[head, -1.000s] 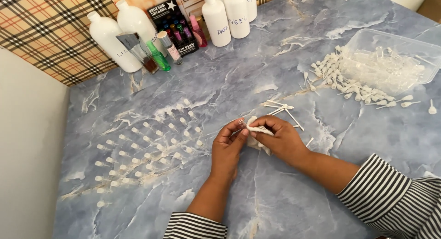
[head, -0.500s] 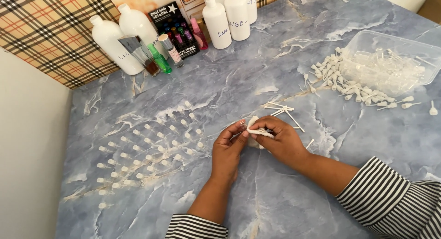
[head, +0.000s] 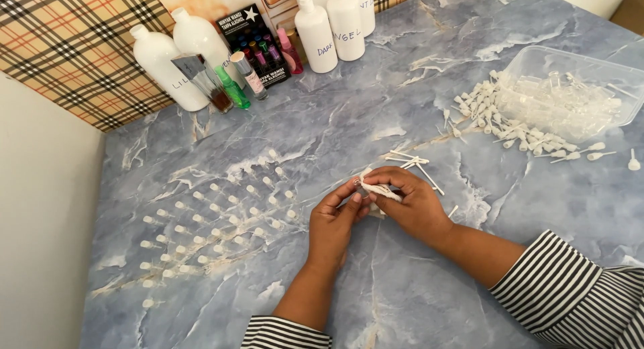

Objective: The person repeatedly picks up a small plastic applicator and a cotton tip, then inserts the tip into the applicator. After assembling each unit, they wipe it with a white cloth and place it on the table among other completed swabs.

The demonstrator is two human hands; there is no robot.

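Observation:
My left hand (head: 335, 221) and my right hand (head: 408, 203) meet at the middle of a blue marbled table (head: 416, 80). Between their fingertips is a bunch of small white spray-pump pieces with thin tubes (head: 374, 188); my right hand grips the bunch while my left fingers pinch its near end. A few loose white tubes (head: 414, 162) lie just beyond my right hand. To the left, several small clear vials with white caps (head: 215, 221) stand in rows on the table.
A clear plastic tub (head: 577, 97) of small vials lies at the far right, with a heap of white pump pieces (head: 496, 121) spilled beside it. White bottles (head: 325, 30), small coloured bottles (head: 231, 87) and a dark box (head: 251, 37) line the back edge. A checked cloth (head: 60, 47) hangs at back left.
Both hands stay in the same place; the fingers shift slightly on the white bunch. Nothing else on the table has moved.

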